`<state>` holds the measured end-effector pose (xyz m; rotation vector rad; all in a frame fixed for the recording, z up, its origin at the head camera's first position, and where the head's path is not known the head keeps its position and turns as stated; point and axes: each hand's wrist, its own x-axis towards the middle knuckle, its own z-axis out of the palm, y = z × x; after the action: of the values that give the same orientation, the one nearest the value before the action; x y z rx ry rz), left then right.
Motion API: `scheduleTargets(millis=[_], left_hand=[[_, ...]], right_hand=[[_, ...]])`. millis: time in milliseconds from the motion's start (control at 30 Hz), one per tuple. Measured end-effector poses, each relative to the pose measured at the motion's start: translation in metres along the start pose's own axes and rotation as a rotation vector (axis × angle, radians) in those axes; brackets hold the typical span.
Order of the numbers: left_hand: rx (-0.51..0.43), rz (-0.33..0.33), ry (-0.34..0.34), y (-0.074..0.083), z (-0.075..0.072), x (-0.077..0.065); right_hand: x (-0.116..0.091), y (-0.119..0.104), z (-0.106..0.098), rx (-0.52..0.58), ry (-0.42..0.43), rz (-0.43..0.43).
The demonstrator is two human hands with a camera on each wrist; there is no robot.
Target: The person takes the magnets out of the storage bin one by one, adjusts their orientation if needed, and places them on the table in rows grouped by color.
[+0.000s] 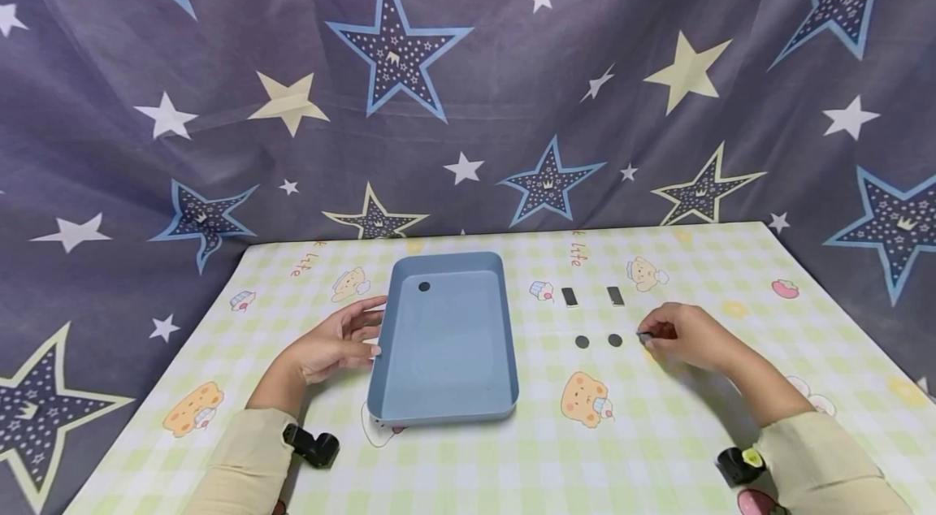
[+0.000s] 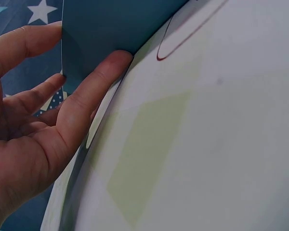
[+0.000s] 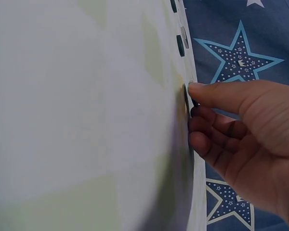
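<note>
A blue rectangular tray [image 1: 446, 409] lies on the table with one small dark disc [image 1: 424, 287] inside, near its far left corner. At the tray's left wall is my left hand [image 1: 340, 340]; in the left wrist view its extended thumb [image 2: 98, 79] rests along the outer wall, with fingertips at the edge. On the right, my right hand [image 1: 691, 339] pinches a small dark disc [image 1: 645, 338] between thumb and curled fingers, low at the tabletop. Two more dark discs [image 1: 615, 340] lie in a row to its left.
Two small dark rectangular pieces [image 1: 616, 296] lie behind the discs, right of the tray. A green-and-white checked cloth [image 1: 307, 450] with printed cartoon figures covers the table. Behind it hangs a dark curtain [image 1: 468, 93] patterned with stars.
</note>
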<state>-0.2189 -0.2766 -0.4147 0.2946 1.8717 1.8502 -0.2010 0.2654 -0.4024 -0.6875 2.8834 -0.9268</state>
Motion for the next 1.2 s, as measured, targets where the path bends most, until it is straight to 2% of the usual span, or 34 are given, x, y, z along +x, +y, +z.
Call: scheduleTargets(millis=[633,1033,1200], left_hand=[[0.003,0.001,0.003,0.0,-0.001,0.0],[0.003,0.003,0.006,-0.001,-0.001,0.0],[-0.002,-0.006,0.012,-0.001,0.001,0.0]], right_hand=[[0.001,0.0,-0.001,-0.004,-0.04,-0.008],[0.007,-0.01,-0.008,0.009,0.102,-0.109],[0.009,-0.017,-0.007,0.016,0.149,-0.115]])
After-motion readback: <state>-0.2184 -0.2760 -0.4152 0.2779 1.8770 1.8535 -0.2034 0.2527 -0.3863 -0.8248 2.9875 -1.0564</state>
